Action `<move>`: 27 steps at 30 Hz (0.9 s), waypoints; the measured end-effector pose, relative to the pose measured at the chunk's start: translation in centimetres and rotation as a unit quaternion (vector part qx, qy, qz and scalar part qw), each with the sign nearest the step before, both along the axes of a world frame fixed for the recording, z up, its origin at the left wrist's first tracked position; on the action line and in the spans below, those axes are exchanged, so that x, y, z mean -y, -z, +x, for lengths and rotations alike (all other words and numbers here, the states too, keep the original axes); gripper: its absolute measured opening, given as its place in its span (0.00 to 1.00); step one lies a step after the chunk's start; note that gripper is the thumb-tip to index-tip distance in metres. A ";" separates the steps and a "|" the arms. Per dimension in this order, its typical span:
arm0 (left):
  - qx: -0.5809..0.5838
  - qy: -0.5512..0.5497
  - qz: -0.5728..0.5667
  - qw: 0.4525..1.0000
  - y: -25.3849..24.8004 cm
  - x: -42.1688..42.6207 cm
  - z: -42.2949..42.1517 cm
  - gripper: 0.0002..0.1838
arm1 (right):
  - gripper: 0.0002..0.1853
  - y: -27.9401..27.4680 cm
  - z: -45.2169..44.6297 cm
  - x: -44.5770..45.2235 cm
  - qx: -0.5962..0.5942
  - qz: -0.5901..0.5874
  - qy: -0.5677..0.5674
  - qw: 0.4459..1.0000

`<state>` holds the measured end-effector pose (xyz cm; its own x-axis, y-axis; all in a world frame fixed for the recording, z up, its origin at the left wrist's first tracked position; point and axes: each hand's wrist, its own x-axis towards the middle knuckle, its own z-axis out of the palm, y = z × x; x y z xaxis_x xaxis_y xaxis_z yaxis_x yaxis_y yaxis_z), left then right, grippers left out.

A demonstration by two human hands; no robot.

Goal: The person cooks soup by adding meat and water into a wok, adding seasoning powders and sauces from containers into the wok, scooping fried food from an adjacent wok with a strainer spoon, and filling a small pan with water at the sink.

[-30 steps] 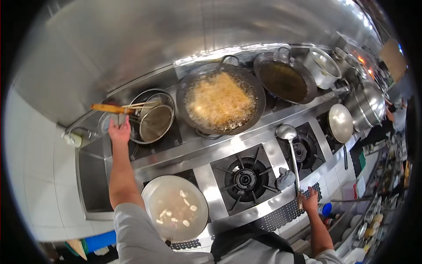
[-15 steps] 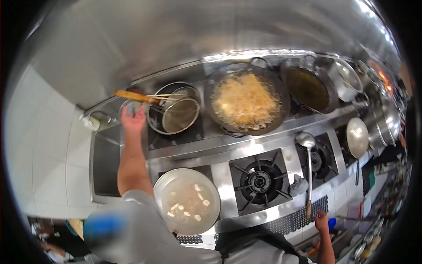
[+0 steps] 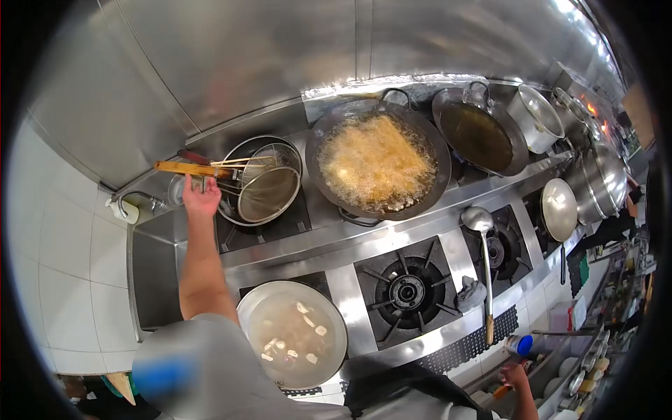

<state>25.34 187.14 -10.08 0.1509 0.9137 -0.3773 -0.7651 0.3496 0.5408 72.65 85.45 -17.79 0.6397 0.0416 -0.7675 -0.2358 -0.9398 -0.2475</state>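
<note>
My left hand (image 3: 201, 197) reaches forward, fingers apart, just under the light wooden handle (image 3: 183, 168) of a strainer; whether a fingertip touches the handle I cannot tell. That handle lies across the left rim of a dark pot (image 3: 228, 208). A round fine-mesh strainer (image 3: 268, 196) and a wire-mesh skimmer (image 3: 282, 155) rest in the pot, with wooden chopsticks (image 3: 241, 162) over them. Low on the right, my right hand (image 3: 514, 376) hangs beside my body, fingers loosely bent, seemingly holding nothing.
Food fries in bubbling oil in a large wok (image 3: 378, 164). Another wok (image 3: 479, 140) holds dark oil. A wide pan (image 3: 290, 336) of cloudy liquid with pale pieces stands near me. A ladle (image 3: 479, 219) lies by the burners (image 3: 407, 291). A sink (image 3: 164, 280) is at left.
My left hand has come closer to the wooden handle. The view has shifted, and my right hand appears lower in it. The pot, strainers and woks appear otherwise unchanged.
</note>
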 end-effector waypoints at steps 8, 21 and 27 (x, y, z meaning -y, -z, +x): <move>-0.299 0.120 0.026 0.946 -6.8 4.3 -9.7 0.19 | 0.17 6.3 5.2 -4.3 0.247 0.199 -0.695 0.645; -0.299 0.178 0.170 0.922 -19.3 33.5 5.6 0.22 | 0.25 -8.4 -4.5 -40.5 -0.138 0.486 -0.524 0.686; -0.272 0.006 0.251 0.929 -16.3 43.8 14.0 0.09 | 0.24 -18.7 -13.5 -52.1 -0.348 0.532 -0.290 0.715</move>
<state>39.31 143.36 6.25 0.0742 0.9947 0.0717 -0.3278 -0.0436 0.9437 59.19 137.56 0.89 -0.2437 0.9426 -0.2284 -0.2972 -0.2968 -0.9075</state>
